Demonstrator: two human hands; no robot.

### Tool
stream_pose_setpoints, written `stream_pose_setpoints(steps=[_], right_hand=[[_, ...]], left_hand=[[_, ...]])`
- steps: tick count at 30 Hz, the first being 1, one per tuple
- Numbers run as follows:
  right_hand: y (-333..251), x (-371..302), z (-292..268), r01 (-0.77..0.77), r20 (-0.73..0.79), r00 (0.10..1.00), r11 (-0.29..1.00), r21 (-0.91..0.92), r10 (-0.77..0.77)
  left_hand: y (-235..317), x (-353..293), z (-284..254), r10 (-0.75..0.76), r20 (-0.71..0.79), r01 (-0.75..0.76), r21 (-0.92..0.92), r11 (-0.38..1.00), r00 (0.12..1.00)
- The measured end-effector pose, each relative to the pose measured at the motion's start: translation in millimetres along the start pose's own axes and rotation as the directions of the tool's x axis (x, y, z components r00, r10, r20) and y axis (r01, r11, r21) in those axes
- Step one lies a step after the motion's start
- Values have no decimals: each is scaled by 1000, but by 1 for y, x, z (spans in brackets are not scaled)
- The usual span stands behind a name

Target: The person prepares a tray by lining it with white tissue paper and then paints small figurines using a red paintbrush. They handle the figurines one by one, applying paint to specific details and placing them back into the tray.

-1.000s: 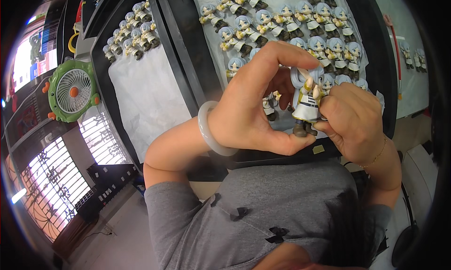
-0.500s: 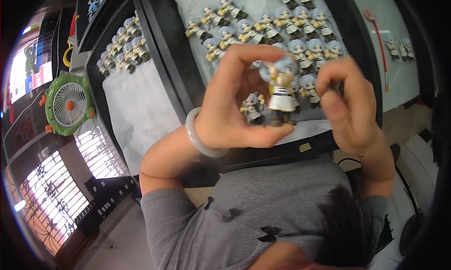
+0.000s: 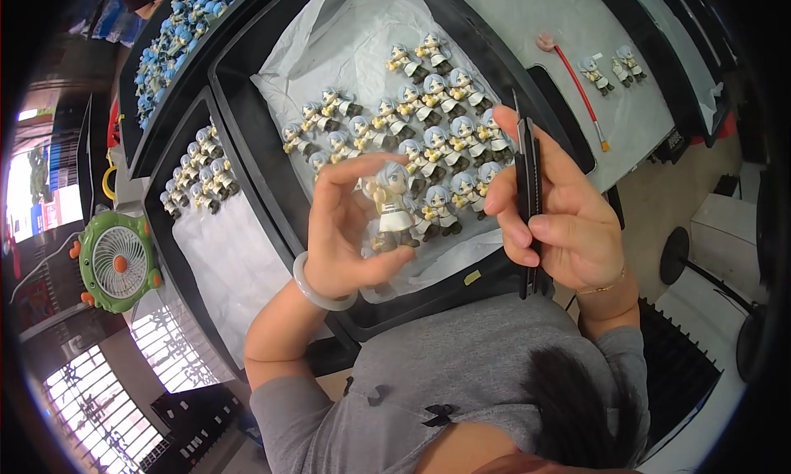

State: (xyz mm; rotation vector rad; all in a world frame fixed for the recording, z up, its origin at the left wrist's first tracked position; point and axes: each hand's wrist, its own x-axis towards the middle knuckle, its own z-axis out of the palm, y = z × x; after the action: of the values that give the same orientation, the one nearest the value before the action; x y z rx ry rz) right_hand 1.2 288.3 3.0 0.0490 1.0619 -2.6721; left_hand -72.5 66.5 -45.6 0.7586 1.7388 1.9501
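My left hand (image 3: 339,231) is closed round a small blue-haired figurine (image 3: 394,210), pinched upright between thumb and fingers, its feet by the thumb tip. In my right hand (image 3: 577,227) is a black utility knife (image 3: 528,202), held upright with its thin blade pointing away from me. The knife stays apart from the figurine. Beneath both hands lies a black tray (image 3: 412,305) lined with white paper (image 3: 329,49). Several like figurines (image 3: 437,136) stand or lie on that paper in loose rows.
Left of it, another paper-lined tray (image 3: 284,309) bears a figurine cluster (image 3: 200,173). A green fan (image 3: 119,262) stands farther left. Blue-haired pieces (image 3: 177,49) fill a far-left container. At right, a red-handled brush (image 3: 581,91) lies near several figurines (image 3: 595,76).
My view has shifted, so the trays sit differently in it. The figurine is still in my left hand. The knife, mostly hidden in my right hand before, now shows with its blade up.
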Motion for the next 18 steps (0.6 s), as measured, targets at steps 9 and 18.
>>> stream_pose_setpoints(steps=[9, 18], right_hand=[[1, 6, 10, 84, 6, 996, 977, -198, -84], [8, 50, 21, 575, 564, 806, 10, -818, -181]], left_hand=[[5, 2, 2, 21, -24, -24, -116, 993, 999], [7, 4, -6, 130, 105, -89, -331, 939, 986]])
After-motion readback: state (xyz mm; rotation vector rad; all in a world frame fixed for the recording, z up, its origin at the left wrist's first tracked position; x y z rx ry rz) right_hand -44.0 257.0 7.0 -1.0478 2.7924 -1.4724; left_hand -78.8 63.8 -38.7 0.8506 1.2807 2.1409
